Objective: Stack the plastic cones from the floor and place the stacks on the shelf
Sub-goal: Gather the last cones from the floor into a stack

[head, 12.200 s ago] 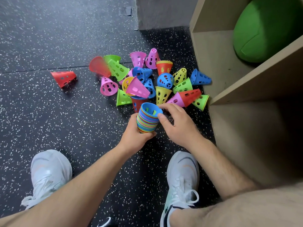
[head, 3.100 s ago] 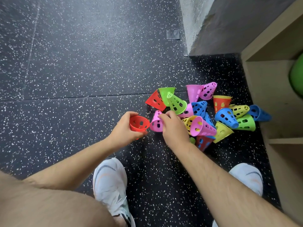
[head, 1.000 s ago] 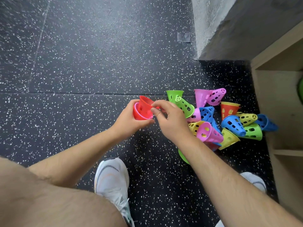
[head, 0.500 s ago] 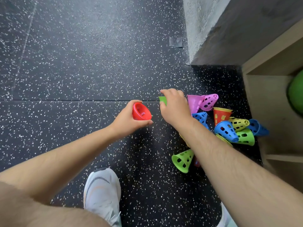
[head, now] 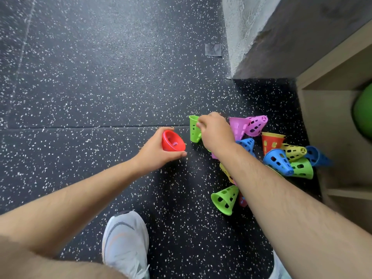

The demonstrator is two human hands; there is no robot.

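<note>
- Left hand: fingers and thumb are curled round a red cone stack. Its wide mouth is tipped toward the camera, and a pink rim shows just inside the red one.
- Right hand: thumb and forefinger pinch the upper rim of a green cone, held wide end up. The cone sits just right of the left fingertips, apart from the red stack. Whether its narrow end touches the floor cannot be told.
- Loose cones: a heap of pink, blue, yellow, red and green pieces lies on the floor, beginning just right of the right knuckles.
- Fallen green cone: it lies on its side just left of the right forearm, well behind the fingers.
- Shelf: beyond the heap, well apart from both hands; a green ball sits in its upper compartment.
- White shoe: on the floor, below the left wrist.
</note>
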